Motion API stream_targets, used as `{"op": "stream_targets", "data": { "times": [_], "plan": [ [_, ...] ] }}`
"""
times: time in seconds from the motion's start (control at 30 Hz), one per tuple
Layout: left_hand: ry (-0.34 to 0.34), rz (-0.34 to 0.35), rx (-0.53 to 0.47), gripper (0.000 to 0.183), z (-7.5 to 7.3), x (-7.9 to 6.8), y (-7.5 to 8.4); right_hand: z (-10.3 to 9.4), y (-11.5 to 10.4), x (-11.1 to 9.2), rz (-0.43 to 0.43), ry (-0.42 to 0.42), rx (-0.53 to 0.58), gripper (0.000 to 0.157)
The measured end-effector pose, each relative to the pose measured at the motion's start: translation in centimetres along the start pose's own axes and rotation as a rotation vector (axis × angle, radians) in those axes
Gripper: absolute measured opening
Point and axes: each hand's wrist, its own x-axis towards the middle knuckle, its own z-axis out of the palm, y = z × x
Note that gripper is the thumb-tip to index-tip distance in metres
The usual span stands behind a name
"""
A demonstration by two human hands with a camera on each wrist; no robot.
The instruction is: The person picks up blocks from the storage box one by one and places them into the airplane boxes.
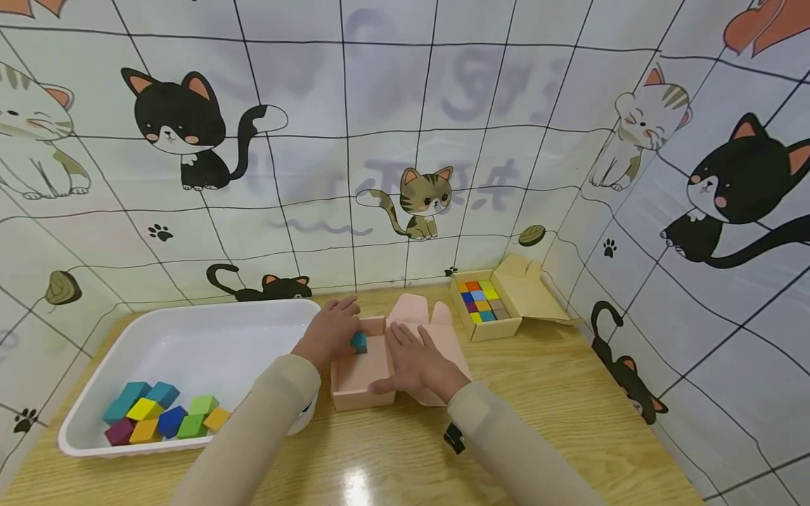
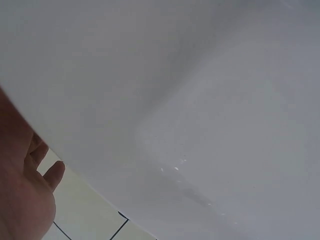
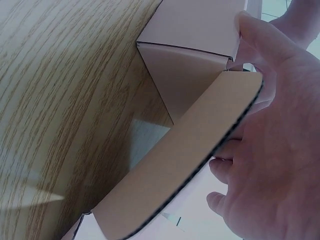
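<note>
My left hand point(image 1: 334, 329) reaches over the left wall of a small pink cardboard box point(image 1: 363, 400). A teal block point(image 1: 358, 342) sits at its thumb and index finger, by the box's inner left side; they appear to pinch it, though the hand partly covers the contact. My right hand point(image 1: 418, 362) rests with spread, fairly straight fingers on the box's right wall and folded-back lid point(image 1: 446, 337). In the right wrist view its thumb touches the box's edge beside a side flap point(image 3: 185, 155). The left wrist view shows mostly the white tray point(image 2: 225, 120).
Left of the box, the tray holds several coloured blocks point(image 1: 145, 409) in its near left part. A second, yellowish box point(image 1: 496, 329) with its lid open stands at the back right, filled with coloured blocks. Cat-printed curtains border the wooden table point(image 1: 544, 393).
</note>
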Motion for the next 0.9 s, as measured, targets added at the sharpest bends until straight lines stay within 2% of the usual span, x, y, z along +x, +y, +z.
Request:
{"op": "stream_targets", "data": {
  "times": [0.37, 0.5, 0.7, 0.9],
  "plan": [
    [0.030, -0.009, 0.135, 0.045, 0.2, 0.2, 0.4, 0.0, -0.1, 0.1, -0.002, 0.005, -0.017, 0.111],
    [0.029, -0.012, 0.148, 0.042, 0.0, 0.0, 0.3, 0.0, -0.1, 0.1, -0.002, 0.006, -0.013, 0.111],
    [0.076, -0.003, 0.010, 0.029, -1.9, -1.2, -0.4, 0.0, 0.0, 0.1, -0.002, -0.002, 0.002, 0.111],
    [0.157, -0.027, -0.118, 0.024, -4.1, -3.8, -2.9, -0.1, -0.1, 0.0, 0.015, -0.008, 0.011, 0.112]
  ]
}}
